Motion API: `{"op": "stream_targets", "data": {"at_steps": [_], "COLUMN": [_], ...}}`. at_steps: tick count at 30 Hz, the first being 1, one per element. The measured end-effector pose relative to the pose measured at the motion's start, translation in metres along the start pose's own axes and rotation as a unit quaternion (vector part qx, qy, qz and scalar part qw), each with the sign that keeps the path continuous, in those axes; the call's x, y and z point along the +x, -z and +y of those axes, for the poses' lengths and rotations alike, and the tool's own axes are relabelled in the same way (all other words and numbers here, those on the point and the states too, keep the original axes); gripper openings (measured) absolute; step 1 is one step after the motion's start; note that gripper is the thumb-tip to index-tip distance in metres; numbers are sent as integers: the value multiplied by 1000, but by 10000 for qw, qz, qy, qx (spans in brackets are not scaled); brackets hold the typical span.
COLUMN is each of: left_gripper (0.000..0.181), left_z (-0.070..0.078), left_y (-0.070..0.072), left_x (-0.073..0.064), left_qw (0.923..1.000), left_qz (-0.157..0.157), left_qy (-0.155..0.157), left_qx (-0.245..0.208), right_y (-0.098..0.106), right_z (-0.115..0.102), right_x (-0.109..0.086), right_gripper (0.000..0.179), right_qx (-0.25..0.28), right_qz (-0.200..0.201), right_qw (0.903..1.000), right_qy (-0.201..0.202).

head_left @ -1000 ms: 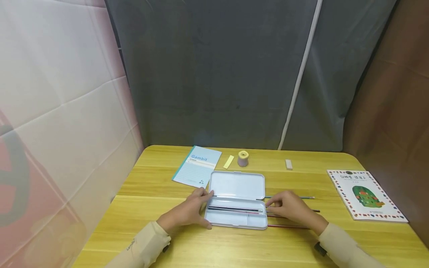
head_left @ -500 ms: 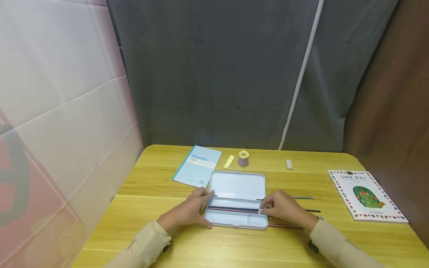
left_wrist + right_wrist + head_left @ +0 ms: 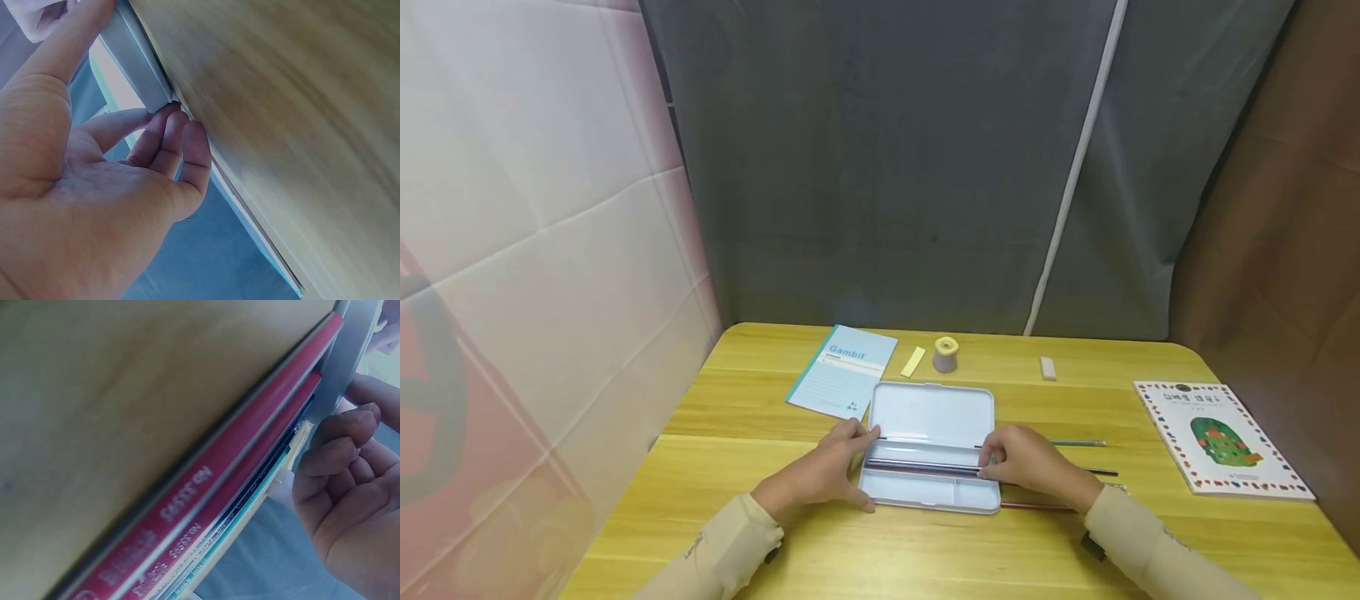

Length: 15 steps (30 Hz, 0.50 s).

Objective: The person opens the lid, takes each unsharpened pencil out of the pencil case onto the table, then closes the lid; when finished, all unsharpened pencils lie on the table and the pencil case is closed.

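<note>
A white pencil case (image 3: 932,414) lies with its lid raised on the wooden table; several pencils (image 3: 917,466) run lengthwise inside it. Around its left end my left hand (image 3: 820,467) grips, thumb at the front corner and fingers near the hinge. Over the right end, my right hand (image 3: 1033,462) pinches the end of a dark pencil lying in the case; its fingertips partly hide that end. To the right lie a green pencil (image 3: 1078,442), a black pencil (image 3: 1103,472) and a red pencil (image 3: 1033,506). Two red pencils (image 3: 250,434) show close up in the right wrist view.
Behind the case are a blue notebook (image 3: 844,371), a yellow paper strip (image 3: 913,362) and a small lilac object with a yellow top (image 3: 946,356). A white eraser (image 3: 1048,368) sits farther right. At the right edge lies a picture book (image 3: 1225,437).
My right hand has moved left from beside the case to over its right end, bringing a pencil into the compartment beside the others. The left hand has stayed on the case.
</note>
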<state>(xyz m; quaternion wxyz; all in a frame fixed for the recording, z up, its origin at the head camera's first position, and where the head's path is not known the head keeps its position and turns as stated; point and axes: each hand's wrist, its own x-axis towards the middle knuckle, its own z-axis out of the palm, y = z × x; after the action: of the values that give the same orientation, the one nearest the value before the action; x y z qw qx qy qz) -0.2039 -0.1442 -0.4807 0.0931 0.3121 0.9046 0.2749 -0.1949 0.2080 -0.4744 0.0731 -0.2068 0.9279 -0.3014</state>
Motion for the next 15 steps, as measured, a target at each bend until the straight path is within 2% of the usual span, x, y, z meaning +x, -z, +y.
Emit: {"op": "stream_targets", "data": {"at_steps": [6, 15], "left_gripper": [117, 116], "left_z": [0, 0], "left_y": [0, 1], "left_x": [0, -1], "left_qw": [10000, 10000], "left_qz": [-19, -14], "left_qy": [8, -32], "left_qx": [-17, 0], "right_y": [1, 0], "right_z": [-1, -2], "right_x": [1, 0], "right_gripper": [18, 14], "right_qx": [119, 103], "right_qz": [-34, -98], "right_qw": [9999, 9998], "right_qy": [-41, 117]}}
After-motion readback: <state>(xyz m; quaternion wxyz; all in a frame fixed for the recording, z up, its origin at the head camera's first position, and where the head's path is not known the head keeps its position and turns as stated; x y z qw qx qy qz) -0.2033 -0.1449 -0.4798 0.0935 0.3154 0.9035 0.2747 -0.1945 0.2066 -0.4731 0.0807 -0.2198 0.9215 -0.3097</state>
